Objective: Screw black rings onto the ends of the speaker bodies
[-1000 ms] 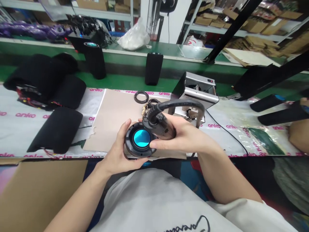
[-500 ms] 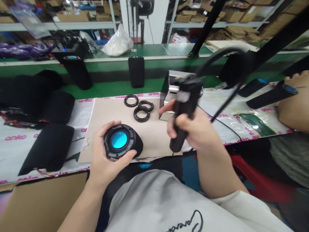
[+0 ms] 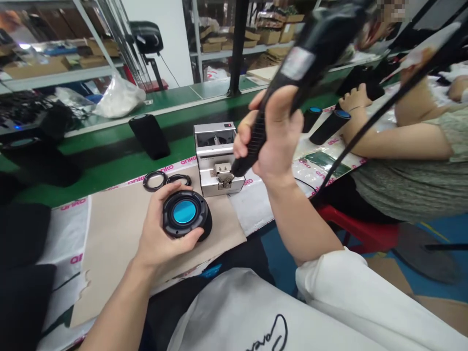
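My left hand is wrapped round a black cylindrical speaker, with its thumb and fingers on the ringed end. A shiny blue disc faces up from the middle of that end. My right hand grips a black electric screwdriver, raised and slanting, with a white label on its body. The tool's lower end appears close to the front of a silver screw feeder; whether they touch I cannot tell. Behind the speaker lie black rings, partly covered by my left hand.
Cardboard covers the bench under the speaker. Another black speaker stands at the back, and dark covered items crowd the left. A co-worker's arm rests at right beside speakers with blue ends. A black cord crosses the right side.
My right hand has lifted the screwdriver and tilted it over toward the screw feeder. The view has swung to the right. My left hand still holds the speaker.
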Demonstrator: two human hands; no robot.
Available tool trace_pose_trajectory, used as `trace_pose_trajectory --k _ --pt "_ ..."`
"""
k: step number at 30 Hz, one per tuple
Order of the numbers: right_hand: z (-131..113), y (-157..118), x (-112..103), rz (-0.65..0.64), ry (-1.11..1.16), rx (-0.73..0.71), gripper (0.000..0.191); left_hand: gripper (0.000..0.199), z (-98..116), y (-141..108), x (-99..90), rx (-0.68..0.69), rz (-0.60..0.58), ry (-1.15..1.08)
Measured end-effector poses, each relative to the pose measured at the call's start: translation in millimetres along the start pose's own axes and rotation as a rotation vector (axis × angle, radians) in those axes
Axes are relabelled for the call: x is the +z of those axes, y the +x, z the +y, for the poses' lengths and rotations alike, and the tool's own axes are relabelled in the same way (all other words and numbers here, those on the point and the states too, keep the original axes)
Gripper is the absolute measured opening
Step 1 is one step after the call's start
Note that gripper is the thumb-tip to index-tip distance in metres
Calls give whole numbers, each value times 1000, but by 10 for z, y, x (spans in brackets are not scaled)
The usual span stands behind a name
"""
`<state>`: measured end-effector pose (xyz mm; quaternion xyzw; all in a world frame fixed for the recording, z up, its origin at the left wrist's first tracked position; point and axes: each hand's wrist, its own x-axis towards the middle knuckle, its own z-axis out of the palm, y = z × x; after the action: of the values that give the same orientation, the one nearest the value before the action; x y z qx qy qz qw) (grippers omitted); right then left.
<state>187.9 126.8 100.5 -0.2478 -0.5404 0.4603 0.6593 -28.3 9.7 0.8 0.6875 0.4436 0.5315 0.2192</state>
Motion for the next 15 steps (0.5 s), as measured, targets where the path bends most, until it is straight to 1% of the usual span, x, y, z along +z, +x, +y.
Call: trace_pose_trajectory --k 4,7,8,9,11,12,13,14,15 --pt "255 131 104 -30 -30 20 81 84 40 1 -16 -106 -40 32" --pt "357 201 128 -57 -30 10 88 82 106 -24 -47 -174 -57 70" --pt "350 221 127 -51 -15 -11 89 81 120 -25 -55 -190 -62 73" --pt "319 242 118 -11 6 -52 89 81 128 -22 -62 -203 -63 74" --pt "202 293 63 174 9 -157 87 79 134 -17 -73 -230 -68 83" --pt "132 325 13 245 -35 -172 86 78 134 -16 -79 -240 -71 92" --pt "67 363 -52 280 -102 -149 87 77 134 -18 -84 -250 -76 104" --pt "16 404 -128 249 -182 -84 88 78 133 -22 -90 -260 -80 117" --pt "-13 447 -209 178 -255 6 90 79 134 -29 -96 -270 -87 133"
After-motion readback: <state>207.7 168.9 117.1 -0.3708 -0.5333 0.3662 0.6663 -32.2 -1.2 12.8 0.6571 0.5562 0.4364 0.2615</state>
